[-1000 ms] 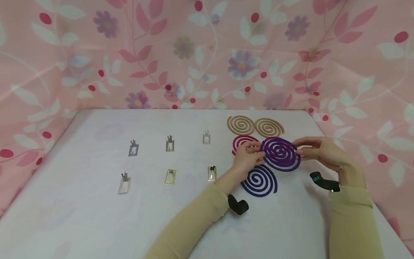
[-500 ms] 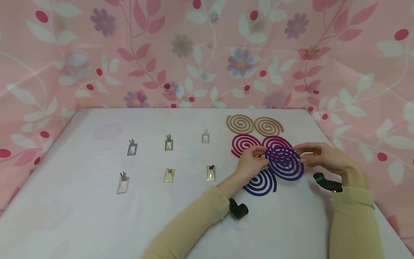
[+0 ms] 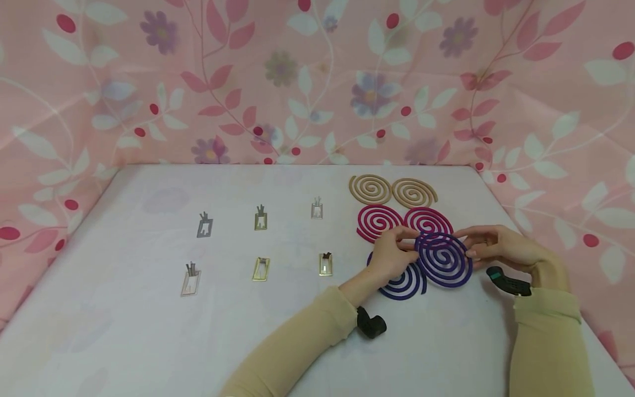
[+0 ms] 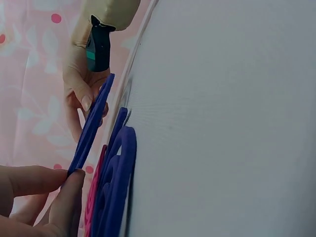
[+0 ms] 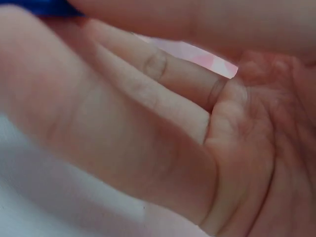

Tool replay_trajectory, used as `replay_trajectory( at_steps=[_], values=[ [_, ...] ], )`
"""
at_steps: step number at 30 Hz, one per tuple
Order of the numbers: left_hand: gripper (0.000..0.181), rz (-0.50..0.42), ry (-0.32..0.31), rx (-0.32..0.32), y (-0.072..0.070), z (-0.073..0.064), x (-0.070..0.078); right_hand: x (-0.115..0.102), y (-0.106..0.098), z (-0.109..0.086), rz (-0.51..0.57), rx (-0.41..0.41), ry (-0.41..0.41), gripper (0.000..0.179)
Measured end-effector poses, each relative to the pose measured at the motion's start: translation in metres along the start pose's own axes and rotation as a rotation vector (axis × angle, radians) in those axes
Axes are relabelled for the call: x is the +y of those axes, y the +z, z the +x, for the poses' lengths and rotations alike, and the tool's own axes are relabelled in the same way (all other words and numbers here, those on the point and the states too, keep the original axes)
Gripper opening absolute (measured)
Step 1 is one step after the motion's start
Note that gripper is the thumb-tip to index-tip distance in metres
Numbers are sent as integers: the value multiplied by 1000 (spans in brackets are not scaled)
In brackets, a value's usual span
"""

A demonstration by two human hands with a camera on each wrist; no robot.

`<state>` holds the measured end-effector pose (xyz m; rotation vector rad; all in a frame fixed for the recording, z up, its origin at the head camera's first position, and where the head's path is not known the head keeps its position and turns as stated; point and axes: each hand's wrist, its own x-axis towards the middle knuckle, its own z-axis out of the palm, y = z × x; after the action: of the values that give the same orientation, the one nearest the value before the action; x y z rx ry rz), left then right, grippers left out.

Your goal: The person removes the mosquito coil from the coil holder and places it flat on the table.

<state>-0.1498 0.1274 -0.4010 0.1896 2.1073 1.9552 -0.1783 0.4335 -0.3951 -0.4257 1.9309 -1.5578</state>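
Note:
A dark blue-purple mosquito coil (image 3: 443, 259) is held by its edges between both hands, at the right of the head view. My left hand (image 3: 389, 258) pinches its left edge between thumb and fingers. On the opposite edge is the pinch of my right hand (image 3: 508, 248). In the left wrist view the held coil (image 4: 90, 126) is tilted and raised off the table. Another dark blue-purple coil (image 3: 403, 298) lies beneath, partly covered by the left hand. The right wrist view shows mostly fingers and palm, with a sliver of blue at the top left.
Two magenta coils (image 3: 378, 223) lie behind the hands, and two tan coils (image 3: 370, 189) lie farther back. Several small metal rectangular stands (image 3: 261, 220) with upright prongs are spread in two rows at the left. A pink floral cloth (image 3: 278, 110) hangs behind the white table (image 3: 149, 342).
Both hands have brought the held coil nearer to me and slightly right, off the right magenta coil it mostly covered before. Both hands keep their hold.

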Motion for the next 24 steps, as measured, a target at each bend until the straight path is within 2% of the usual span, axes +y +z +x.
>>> replay_trajectory(
  at_steps=[2, 10, 16, 24],
  values=[
    [33, 13, -10, -7, 1, -1, 0, 0, -1, -1, -12, -11, 1, 41],
    [29, 118, -8, -64, 3, -1, -1, -4, 1, 2, -178, 46, 54, 34],
    [31, 175, 16, -84, 4, -1, -2, -4, 1, 0, -194, 73, 93, 30],
    [32, 173, 53, -138, 5, -1, -3, -3, -3, -3, -182, 69, 148, 26]
  ],
)
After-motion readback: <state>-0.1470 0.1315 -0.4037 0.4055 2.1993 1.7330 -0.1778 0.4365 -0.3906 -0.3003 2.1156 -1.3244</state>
